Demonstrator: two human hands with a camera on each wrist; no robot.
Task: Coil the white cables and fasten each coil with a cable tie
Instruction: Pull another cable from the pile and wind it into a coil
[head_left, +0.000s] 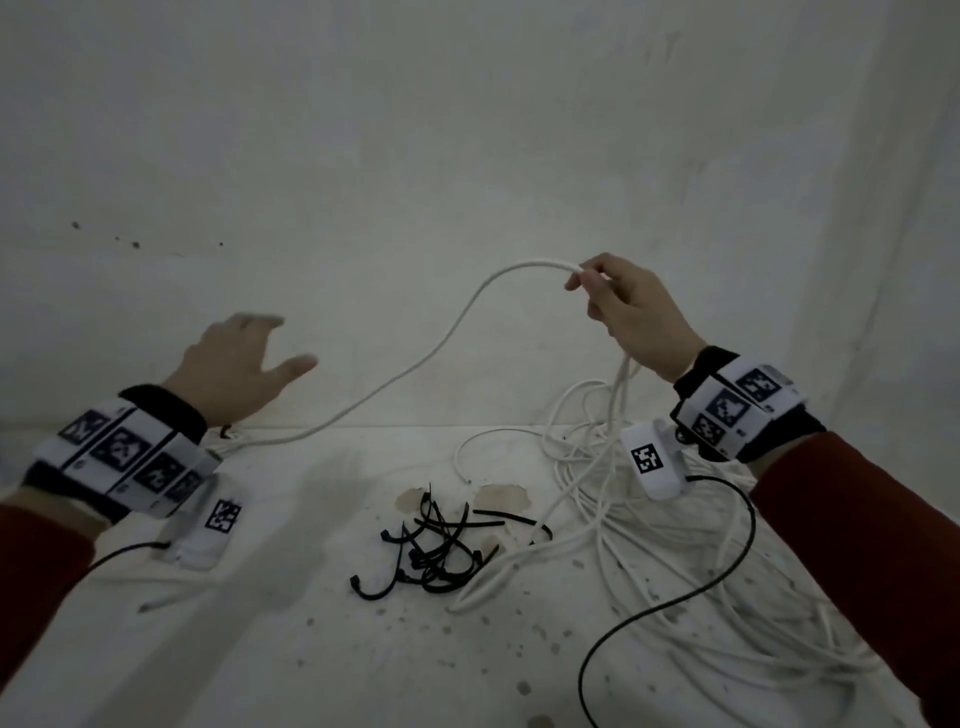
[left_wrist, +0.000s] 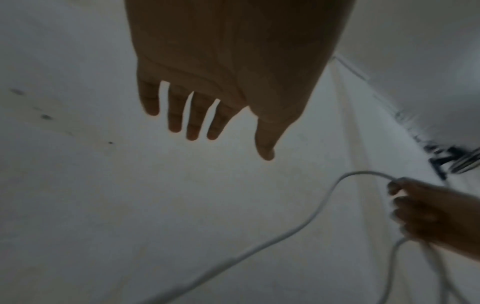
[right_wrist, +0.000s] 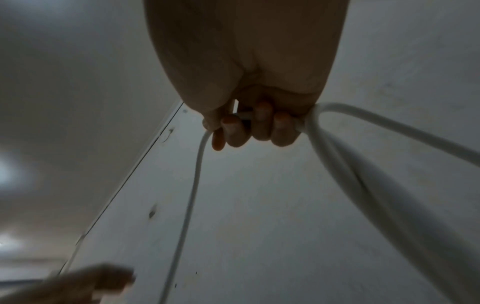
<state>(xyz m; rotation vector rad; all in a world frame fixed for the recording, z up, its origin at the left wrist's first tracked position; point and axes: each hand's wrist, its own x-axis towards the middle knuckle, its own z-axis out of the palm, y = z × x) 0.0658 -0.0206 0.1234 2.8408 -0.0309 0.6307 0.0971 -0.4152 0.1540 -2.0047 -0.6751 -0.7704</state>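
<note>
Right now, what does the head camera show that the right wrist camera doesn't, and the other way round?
Only the head view shows the black cable ties lying on the table, the loose pile of white cable beside them, and the marker bands on both wrists. Only the right wrist view shows the underside of the right hand's fingers curled round the cable, with loops hanging from the fist. Both show the right hand gripping the white cable, a strand trailing off toward the left, and the left hand open, holding nothing.
</note>
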